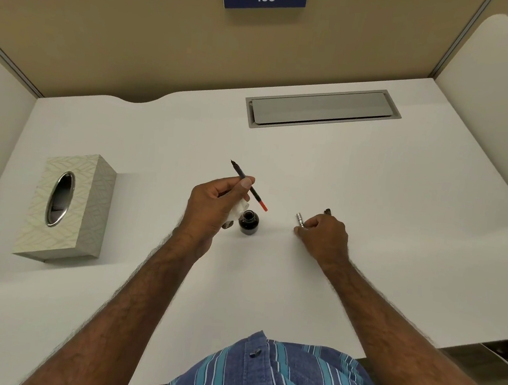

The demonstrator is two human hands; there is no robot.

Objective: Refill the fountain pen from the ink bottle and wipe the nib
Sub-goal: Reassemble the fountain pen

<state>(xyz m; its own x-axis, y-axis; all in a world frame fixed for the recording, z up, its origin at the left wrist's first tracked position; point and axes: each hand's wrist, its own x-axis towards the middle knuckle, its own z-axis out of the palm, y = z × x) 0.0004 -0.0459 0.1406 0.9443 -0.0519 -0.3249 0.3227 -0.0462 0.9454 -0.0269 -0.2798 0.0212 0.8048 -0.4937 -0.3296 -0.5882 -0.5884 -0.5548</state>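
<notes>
My left hand [216, 207] pinches the thin black inner part of the fountain pen [254, 192], nib pointing up and away, its orange-red end toward the right. A crumpled white tissue [239, 211] is tucked in the same hand. The open ink bottle [248, 222], dark and round, stands on the desk right beside that hand. My right hand [323, 234] rests on the desk and its fingers curl round a silver pen piece [300, 220]. A dark pen part [327, 212] lies just beyond the right hand.
A patterned tissue box [69, 207] with an oval metal slot lies at the left of the white desk [398, 239]. A grey cable hatch [321, 108] is set in the desk's far side. Beige partition walls enclose the desk.
</notes>
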